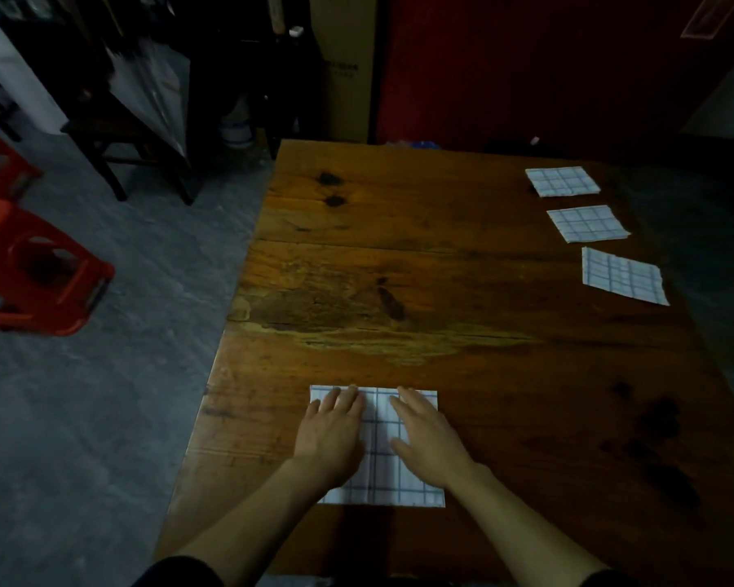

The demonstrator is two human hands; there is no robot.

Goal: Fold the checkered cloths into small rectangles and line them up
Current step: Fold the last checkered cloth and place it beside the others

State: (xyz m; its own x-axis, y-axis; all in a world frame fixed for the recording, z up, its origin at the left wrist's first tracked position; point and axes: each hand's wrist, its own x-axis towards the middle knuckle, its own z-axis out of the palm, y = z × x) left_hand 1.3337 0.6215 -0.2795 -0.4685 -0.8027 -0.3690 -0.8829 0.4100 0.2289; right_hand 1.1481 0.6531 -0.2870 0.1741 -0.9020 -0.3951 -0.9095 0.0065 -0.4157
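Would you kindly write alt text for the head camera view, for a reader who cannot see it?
A person presses both flat hands, left hand and right hand, onto a checkered cloth at the near edge of a wooden table. Three folded checkered cloths lie in a line along the table's far right side; a red plastic stool stands on the floor at left.

A wooden table [441, 290] with dark knots and a pale worn streak across its middle carries four checkered cloths. One cloth [382, 455] lies flat near the 6 o'clock edge. Three folded cloths sit in a row toward 2 o'clock, apart from each other: the far one [562, 181], the middle one [587, 223], the near one [623, 281].
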